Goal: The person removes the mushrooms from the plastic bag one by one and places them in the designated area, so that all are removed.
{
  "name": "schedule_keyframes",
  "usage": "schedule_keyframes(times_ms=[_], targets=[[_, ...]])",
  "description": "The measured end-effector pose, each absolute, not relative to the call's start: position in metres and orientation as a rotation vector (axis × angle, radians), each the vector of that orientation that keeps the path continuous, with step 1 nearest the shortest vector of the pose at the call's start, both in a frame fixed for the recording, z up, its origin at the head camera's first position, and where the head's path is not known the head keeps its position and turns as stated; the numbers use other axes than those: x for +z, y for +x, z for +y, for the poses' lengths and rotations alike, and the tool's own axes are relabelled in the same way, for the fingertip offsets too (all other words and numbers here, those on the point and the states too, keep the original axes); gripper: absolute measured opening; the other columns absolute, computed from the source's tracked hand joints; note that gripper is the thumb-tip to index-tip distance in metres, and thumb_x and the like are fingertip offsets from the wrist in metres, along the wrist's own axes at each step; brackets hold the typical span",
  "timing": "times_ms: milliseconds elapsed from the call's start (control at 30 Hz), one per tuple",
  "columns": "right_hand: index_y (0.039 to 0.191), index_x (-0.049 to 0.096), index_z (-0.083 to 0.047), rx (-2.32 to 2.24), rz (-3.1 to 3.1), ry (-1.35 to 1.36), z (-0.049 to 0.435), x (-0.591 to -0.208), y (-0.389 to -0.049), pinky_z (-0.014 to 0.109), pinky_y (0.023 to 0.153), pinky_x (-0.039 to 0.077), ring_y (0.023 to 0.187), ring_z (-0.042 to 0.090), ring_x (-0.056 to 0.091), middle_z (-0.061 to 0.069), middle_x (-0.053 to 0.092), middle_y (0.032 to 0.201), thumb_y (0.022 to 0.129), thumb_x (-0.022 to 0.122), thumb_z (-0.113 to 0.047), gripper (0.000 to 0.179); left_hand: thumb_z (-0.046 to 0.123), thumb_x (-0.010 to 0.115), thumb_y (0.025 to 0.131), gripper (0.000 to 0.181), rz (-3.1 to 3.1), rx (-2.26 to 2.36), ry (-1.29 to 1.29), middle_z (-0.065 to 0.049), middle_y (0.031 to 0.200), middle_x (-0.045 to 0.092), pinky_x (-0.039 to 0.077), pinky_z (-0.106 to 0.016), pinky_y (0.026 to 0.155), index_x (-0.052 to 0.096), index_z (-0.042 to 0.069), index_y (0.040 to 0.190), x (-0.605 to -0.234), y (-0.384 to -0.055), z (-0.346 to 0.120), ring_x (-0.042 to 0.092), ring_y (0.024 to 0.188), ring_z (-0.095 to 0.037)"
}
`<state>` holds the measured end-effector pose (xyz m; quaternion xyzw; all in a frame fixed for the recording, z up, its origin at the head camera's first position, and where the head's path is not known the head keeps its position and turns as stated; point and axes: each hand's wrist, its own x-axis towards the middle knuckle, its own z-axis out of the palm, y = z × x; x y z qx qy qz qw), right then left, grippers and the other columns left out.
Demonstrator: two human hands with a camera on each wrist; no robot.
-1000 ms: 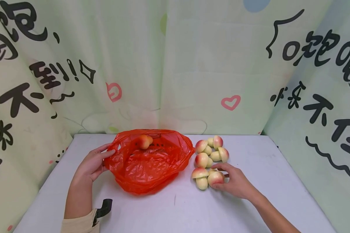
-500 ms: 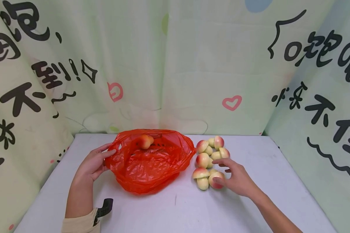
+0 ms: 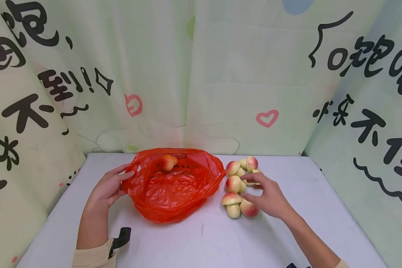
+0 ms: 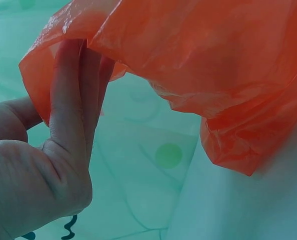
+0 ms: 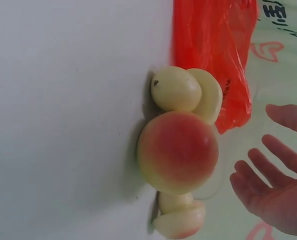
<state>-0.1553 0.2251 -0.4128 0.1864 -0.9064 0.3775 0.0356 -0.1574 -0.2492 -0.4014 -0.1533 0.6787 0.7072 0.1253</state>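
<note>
Lighting is bright, even and diffuse, casting only faint soft shadows on the pale grey desk. The head view is sharp, with slight bending toward its edges. Both wrist views are softer; the translucent orange plastic bag glows with light passing through.

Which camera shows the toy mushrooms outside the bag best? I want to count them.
The head view: the whole mushroom cluster lies beside the red bag. The right wrist view shows only a few up close; the left wrist view none.

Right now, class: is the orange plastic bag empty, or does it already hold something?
Not empty. One toy mushroom shows inside the orange bag, whose mouth the left hand holds open.
</note>
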Motion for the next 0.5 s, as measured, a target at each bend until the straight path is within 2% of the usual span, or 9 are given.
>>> schedule_keyframes(times_ms=[167,267,400,500], targets=[[0.131,0.068,-0.013,1.202,-2.742,0.614,0.214,-0.408,-0.16,0.032,0.096,0.059,0.114,0.029,0.066,0.005,0.07,0.126,0.091,0.081,-0.015,0.042,0.029,0.059,0.107,0.065,1.973,2.065,-0.444,-0.014,0.16,0.041,0.062,-0.03,0.091,0.032,0.019,0.165,-0.401,-0.158,-0.25,0.064,0.111,-0.015],[0.13,0.069,-0.014,1.251,-2.724,0.645,0.207,-0.404,-0.162,0.039,0.098,0.059,0.117,0.031,0.065,0.007,0.071,0.127,0.092,0.081,-0.014,0.04,0.029,0.059,0.107,0.065,1.97,2.068,-0.445,-0.014,0.16,0.041,0.062,-0.03,0.091,0.032,0.019,0.165,-0.401,-0.157,-0.25,0.064,0.11,-0.014],[0.13,0.07,-0.012,1.326,-2.703,0.669,0.195,-0.4,-0.166,0.055,0.098,0.058,0.121,0.034,0.064,0.009,0.07,0.128,0.091,0.08,-0.01,0.04,0.029,0.06,0.107,0.064,1.969,2.074,-0.441,-0.013,0.159,0.043,0.062,-0.03,0.091,0.033,0.019,0.164,-0.401,-0.157,-0.25,0.065,0.109,-0.014],[0.13,0.069,-0.01,1.36,-2.693,0.652,0.186,-0.398,-0.168,0.058,0.099,0.057,0.121,0.035,0.064,0.01,0.069,0.129,0.091,0.08,-0.01,0.041,0.029,0.06,0.107,0.064,1.971,2.073,-0.439,-0.013,0.159,0.043,0.062,-0.03,0.091,0.033,0.019,0.164,-0.401,-0.157,-0.25,0.065,0.109,-0.014]])
